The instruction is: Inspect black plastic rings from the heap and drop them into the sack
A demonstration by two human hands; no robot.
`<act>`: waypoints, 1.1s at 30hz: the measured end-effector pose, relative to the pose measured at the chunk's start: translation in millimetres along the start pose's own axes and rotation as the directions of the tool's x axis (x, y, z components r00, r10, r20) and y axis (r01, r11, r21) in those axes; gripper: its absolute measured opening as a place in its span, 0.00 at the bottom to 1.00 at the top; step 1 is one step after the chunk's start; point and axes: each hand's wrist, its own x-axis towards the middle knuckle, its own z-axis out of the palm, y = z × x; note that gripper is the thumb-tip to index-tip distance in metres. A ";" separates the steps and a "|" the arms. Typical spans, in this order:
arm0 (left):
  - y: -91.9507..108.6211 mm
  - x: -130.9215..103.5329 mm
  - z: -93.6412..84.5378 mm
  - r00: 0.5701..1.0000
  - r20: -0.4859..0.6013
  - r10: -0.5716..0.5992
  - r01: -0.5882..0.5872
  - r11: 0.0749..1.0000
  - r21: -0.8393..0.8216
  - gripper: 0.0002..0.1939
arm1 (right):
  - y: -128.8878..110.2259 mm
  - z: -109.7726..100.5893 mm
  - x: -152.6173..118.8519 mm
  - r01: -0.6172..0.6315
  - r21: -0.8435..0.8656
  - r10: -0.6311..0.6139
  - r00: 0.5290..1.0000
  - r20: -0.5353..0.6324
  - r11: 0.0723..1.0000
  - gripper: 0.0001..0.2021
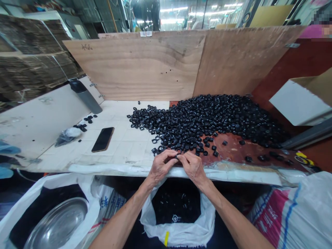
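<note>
My left hand and my right hand meet at the table's front edge, fingers pinched together around one small black part. Most of that part is hidden by the fingertips. Just beyond the hands, a large heap of small black ring-like parts spreads back and to the right. Below the hands hangs an open white sack, its inside dark with a few glints.
A phone, a grey bottle and a plastic bag lie on the left. Wooden boards wall the back. A white box and yellow-handled scissors are right. A metal bowl sits in the lower-left sack.
</note>
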 end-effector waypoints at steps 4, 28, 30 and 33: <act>1.5 0.0 -0.5 1.000 0.017 -0.002 0.002 1.000 -0.014 0.08 | -0.8 -3.2 -3.1 -0.017 0.125 0.014 0.999 0.029 0.992 0.11; -1.7 -0.9 0.2 1.000 0.008 0.016 -0.016 1.000 0.014 0.07 | 1.5 -3.1 -4.0 0.041 0.153 -0.041 0.999 -0.001 0.987 0.09; -0.2 -0.5 0.1 1.000 0.006 0.013 -0.014 1.000 0.020 0.07 | 3.5 -3.3 -4.5 -0.011 0.200 0.011 1.000 0.000 0.980 0.10; 2.7 0.2 -0.1 1.000 0.013 0.014 -0.015 1.000 0.025 0.07 | 4.3 -4.6 -5.2 -0.040 0.217 0.037 0.999 0.019 0.975 0.08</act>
